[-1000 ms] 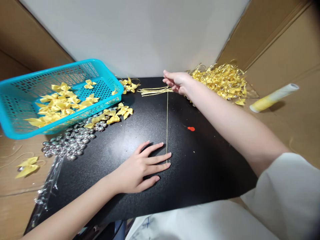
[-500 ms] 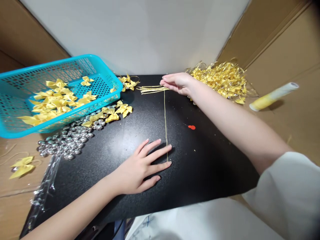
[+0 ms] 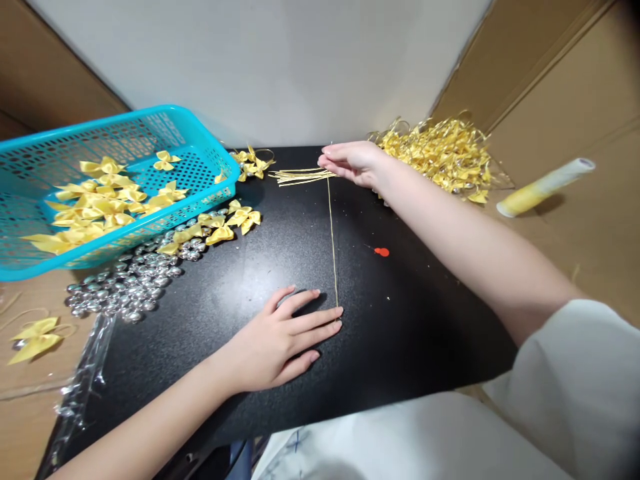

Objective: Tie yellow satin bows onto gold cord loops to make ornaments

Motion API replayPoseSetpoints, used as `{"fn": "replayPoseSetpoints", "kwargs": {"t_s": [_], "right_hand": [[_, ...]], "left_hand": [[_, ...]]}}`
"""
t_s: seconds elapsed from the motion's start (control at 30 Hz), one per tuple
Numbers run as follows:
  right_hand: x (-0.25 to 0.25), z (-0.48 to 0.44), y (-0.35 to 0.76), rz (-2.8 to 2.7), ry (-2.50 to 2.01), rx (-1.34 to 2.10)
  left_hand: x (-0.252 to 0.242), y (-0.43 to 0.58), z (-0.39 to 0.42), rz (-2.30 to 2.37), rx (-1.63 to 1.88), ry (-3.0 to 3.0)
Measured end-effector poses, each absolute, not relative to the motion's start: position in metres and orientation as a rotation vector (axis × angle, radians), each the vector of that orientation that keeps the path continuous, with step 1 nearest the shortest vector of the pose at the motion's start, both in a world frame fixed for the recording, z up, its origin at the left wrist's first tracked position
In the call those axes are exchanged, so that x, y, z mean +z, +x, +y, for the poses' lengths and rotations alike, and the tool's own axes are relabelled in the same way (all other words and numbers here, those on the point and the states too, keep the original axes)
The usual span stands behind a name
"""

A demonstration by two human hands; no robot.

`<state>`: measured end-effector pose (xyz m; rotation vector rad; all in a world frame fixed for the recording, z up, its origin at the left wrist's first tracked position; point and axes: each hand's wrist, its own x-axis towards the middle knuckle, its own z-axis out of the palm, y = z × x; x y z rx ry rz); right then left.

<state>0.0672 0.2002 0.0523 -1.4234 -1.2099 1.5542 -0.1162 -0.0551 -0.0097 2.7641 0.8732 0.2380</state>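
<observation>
Gold cord [image 3: 333, 240] stretches over the black table [image 3: 410, 333], from the fingertips of your left hand [image 3: 277, 343] at its near end to your right hand [image 3: 357, 162] at its far end. Half a second ago, two fingers of the left hand stood apart from each other; now their tips have come near together at the cord's end, and the line looks almost straight, with a slight curve. I judge that this keeps its length better under control. Your left palm faces down with the fingers spread, so it seems to press the cord rather than pinch it. Your right arm reaches far across, and the hand covers the right end of the bundle of gold strands [image 3: 300, 176]. There, thumb and fingers are together, apparently clamped on the cord, although they hide the contact itself.
</observation>
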Motion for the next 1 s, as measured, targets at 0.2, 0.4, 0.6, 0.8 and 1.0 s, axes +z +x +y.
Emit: {"fn": "replayPoseSetpoints", "kwargs": {"t_s": [0.2,0.4,0.6,0.8,1.0], "right_hand": [[0.052,0.201,0.07,-1.151,-1.361,1.623],[0.051,0.199,0.071,-1.122,-1.362,1.623],[0.049,0.201,0.07,-1.137,-1.366,1.621],[0.051,0.206,0.072,-1.127,-1.367,1.567],[0.05,0.209,0.072,-1.171,-1.371,1.508]], "left_hand": [[-0.006,-0.114,-0.054,0.904,0.164,2.748],[-0.004,-0.113,-0.053,0.884,0.156,2.732],[-0.004,-0.114,-0.053,0.895,0.182,2.662],[-0.004,-0.114,-0.052,0.896,0.157,2.653],[-0.003,-0.114,-0.052,0.896,0.159,2.655]]}}
